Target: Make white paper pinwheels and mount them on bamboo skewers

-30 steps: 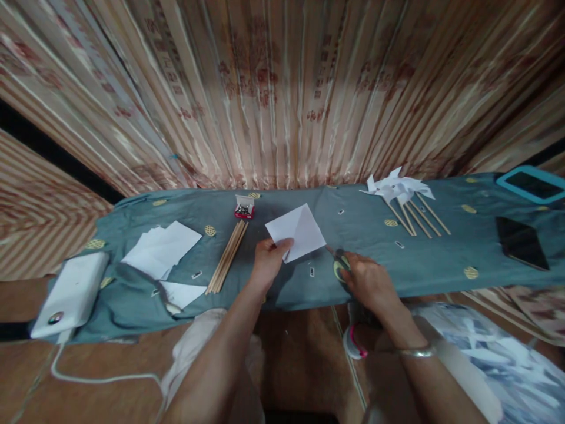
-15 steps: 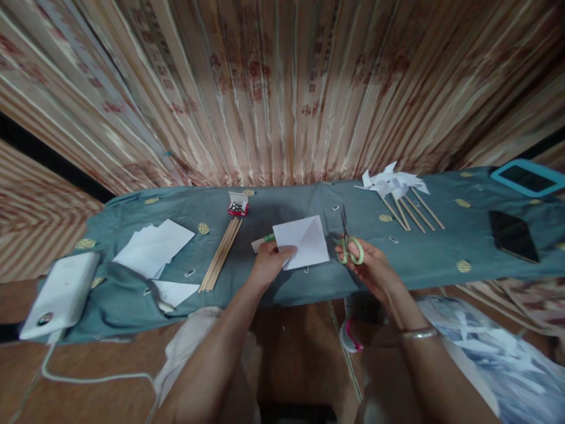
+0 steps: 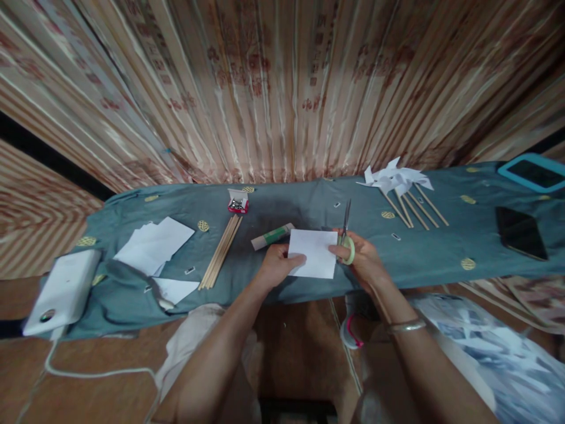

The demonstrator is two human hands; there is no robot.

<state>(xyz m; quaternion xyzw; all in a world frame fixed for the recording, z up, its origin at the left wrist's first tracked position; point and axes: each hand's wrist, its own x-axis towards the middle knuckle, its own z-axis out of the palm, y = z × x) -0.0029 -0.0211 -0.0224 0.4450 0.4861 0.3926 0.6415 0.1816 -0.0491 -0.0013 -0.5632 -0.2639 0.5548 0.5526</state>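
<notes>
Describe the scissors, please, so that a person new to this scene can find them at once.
Over the middle of the long cloth-covered table, the left hand holds a square white sheet. At that sheet's right edge, the right hand holds the scissors, tips pointing toward the curtain. Their pale green handles set them apart from the plain sheet.

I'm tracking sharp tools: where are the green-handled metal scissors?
In the head view, the green-handled metal scissors are in the right hand, just right of the square white paper.
</notes>
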